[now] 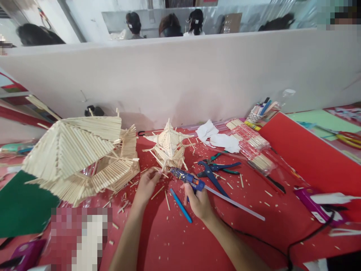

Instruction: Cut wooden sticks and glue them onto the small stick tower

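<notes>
My right hand (199, 201) is wrapped round a blue hot glue gun (187, 178), with a long glue stick (235, 203) poking out of its back. The nozzle points at the lower front of a small star-shaped roof model (169, 141) made of wooden sticks. My left hand (148, 184) pinches a thin wooden stick at the model's near edge, close to the nozzle; whether the stick is fixed to the model I cannot tell. Below the glue gun lies a blue pen-like stick (181, 206). To the left stands a larger stick-built pavilion model (76, 146).
Blue-handled pliers (213, 175) and white tissue (217, 137) lie right of the small model. Bundled wooden sticks (254, 143), a red board (307, 154) and a pen cup (256, 113) are further right. A white partition (169, 75) closes the back. Stick scraps litter the red table (169, 244). A black cord (254, 239) crosses at right.
</notes>
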Demonstrator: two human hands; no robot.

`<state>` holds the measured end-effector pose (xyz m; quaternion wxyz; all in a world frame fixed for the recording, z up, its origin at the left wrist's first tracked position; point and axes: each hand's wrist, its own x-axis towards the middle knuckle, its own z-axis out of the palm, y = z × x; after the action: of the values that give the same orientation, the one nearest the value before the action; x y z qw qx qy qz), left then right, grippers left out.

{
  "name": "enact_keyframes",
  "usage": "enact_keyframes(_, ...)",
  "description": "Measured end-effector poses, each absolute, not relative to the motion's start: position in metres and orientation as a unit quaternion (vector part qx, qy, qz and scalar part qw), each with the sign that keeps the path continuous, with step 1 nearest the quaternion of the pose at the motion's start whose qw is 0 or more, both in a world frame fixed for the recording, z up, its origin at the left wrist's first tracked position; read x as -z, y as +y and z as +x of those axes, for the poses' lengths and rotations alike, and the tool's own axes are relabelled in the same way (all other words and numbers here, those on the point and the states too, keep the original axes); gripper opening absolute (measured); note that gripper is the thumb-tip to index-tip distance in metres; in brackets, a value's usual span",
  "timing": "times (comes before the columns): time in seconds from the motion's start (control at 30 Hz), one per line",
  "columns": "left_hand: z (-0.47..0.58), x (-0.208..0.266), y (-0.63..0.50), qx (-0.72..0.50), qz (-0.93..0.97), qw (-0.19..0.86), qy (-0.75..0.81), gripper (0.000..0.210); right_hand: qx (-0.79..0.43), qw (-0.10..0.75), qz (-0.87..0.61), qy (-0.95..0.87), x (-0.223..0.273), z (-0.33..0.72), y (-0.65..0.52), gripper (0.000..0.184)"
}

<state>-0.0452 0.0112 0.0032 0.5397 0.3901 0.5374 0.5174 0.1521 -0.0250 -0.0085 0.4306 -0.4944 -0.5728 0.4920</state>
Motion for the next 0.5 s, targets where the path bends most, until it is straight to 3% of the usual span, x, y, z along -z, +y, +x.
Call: enact_keyframes(0.5,-0.0437,-0.0085,0.0104,-0.527,0.408,0.508,0.546,0.046,-0.467,0.412,-0.509,-0.594,0.0135,0.1523,-0.0243,0.05)
